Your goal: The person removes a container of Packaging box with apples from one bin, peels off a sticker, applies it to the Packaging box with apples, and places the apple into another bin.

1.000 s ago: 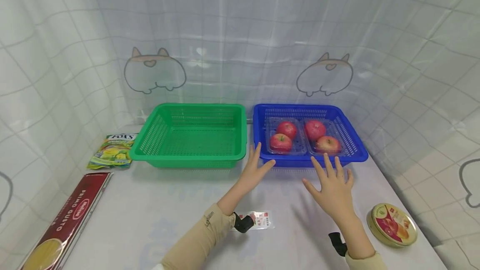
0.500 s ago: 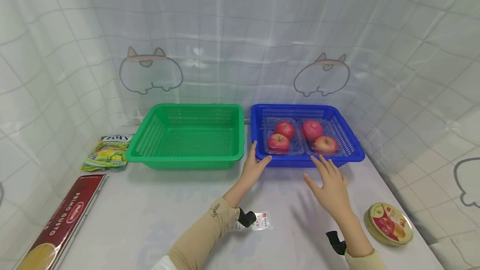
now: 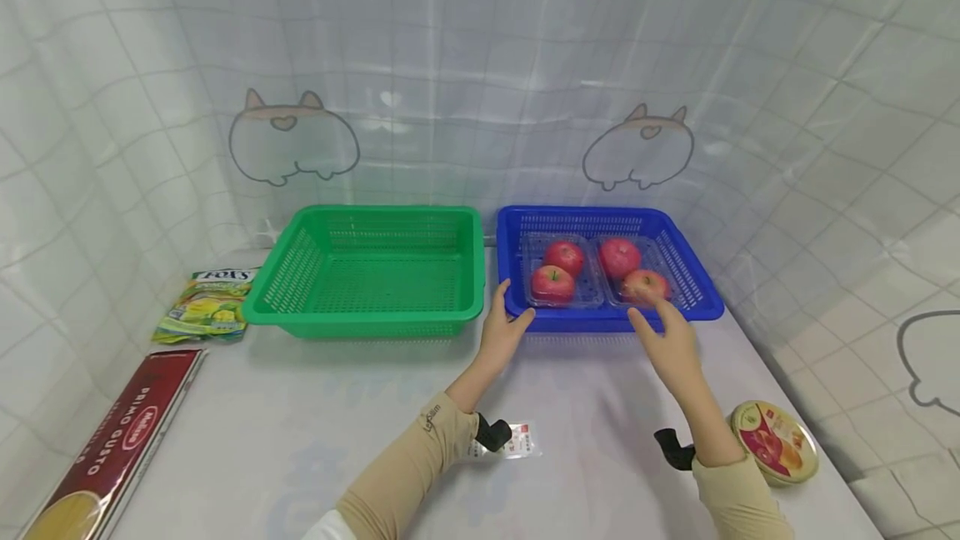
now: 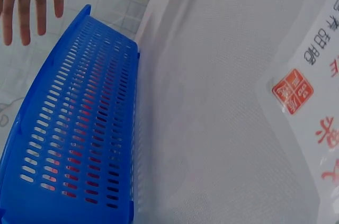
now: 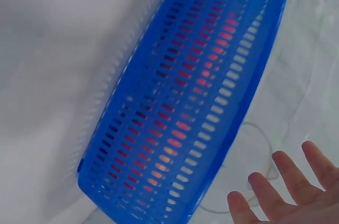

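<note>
A blue basket (image 3: 585, 322) stands at the back right of the table and holds two clear packs of red apples (image 3: 552, 283). My left hand (image 3: 510, 311) touches the basket's front left corner, fingers up along the side wall and thumb on the front rim. My right hand (image 3: 660, 319) reaches over the front rim by the right pack, fingers straight. In the left wrist view, the slotted blue basket (image 4: 69, 144) fills the left, with the right hand (image 4: 29, 1) beyond it. The right wrist view shows the blue basket (image 5: 196, 102) and the right hand's straight fingers (image 5: 280, 192).
A green basket (image 3: 360, 325) stands beside the blue one on its left. A candy bag (image 3: 202, 307) and a long red pasta box (image 3: 105, 448) lie at the left edge. A round tin (image 3: 776, 442) sits at the right; a small labelled packet (image 3: 521, 440) lies under my left wrist.
Both hands moved forward toward the blue basket. The left hand came to rest on its front left corner, and the right hand's fingers reached over the front rim.
</note>
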Available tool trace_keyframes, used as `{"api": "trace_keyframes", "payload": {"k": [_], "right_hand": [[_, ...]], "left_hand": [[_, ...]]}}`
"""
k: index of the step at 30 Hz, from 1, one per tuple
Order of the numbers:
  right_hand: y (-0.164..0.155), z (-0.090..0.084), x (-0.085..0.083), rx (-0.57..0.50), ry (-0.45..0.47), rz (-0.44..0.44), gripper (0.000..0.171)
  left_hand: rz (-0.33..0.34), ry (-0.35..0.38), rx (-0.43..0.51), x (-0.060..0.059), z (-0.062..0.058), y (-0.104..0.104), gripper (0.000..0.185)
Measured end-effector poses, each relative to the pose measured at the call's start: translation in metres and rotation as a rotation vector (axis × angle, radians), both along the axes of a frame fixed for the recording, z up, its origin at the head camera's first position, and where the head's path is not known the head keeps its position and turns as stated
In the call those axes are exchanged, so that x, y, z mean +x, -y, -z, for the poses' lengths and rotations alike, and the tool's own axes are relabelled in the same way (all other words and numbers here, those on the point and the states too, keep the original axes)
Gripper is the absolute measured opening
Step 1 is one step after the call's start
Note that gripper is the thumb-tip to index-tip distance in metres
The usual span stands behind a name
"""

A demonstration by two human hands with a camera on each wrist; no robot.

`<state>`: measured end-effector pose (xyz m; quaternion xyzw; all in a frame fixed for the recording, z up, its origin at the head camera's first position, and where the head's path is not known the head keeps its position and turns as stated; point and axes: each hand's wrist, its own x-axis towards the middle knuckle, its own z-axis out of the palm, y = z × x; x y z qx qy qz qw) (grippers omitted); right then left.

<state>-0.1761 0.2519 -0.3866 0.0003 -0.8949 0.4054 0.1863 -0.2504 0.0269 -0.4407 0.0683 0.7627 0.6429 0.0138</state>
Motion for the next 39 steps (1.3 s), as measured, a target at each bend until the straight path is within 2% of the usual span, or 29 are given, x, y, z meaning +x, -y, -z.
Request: {"api": "trace_keyframes", "payload": {"k": [6, 12, 16, 19, 23, 28, 32, 39], "right_hand": [[-0.012, -0.004, -0.016, -0.052, 0.098, 0.045, 0.051], [-0.026, 0.002, -0.034, -0.141, 0.052, 0.056, 0.047], [-0.038, 0.001, -0.05, -0.16, 0.079, 0.092, 0.049], [-0.046, -0.002, -0.063, -0.132, 0.12, 0.13, 0.051], [-0.056, -0.007, -0.081, -0.044, 0.176, 0.175, 0.054], [-0.064, -0.008, -0.097, 0.066, 0.271, 0.184, 0.059], [-0.067, -0.005, -0.103, 0.112, 0.331, 0.18, 0.061], [-0.069, -0.002, -0.108, 0.132, 0.395, 0.177, 0.063]], "left_hand": [[0.004, -0.01, 0.001, 0.0, 0.0, 0.0, 0.066], [0.014, -0.013, 0.006, 0.001, 0.002, 0.001, 0.066], [0.021, -0.014, 0.018, 0.0, 0.004, 0.002, 0.066], [0.024, -0.016, 0.02, 0.0, 0.004, 0.002, 0.066], [0.022, -0.022, 0.022, -0.001, 0.003, 0.003, 0.066], [0.024, -0.018, 0.027, -0.001, 0.003, 0.004, 0.066], [0.029, -0.021, 0.023, -0.001, 0.003, 0.004, 0.066], [0.034, -0.022, 0.016, -0.001, 0.006, 0.004, 0.066]]}}
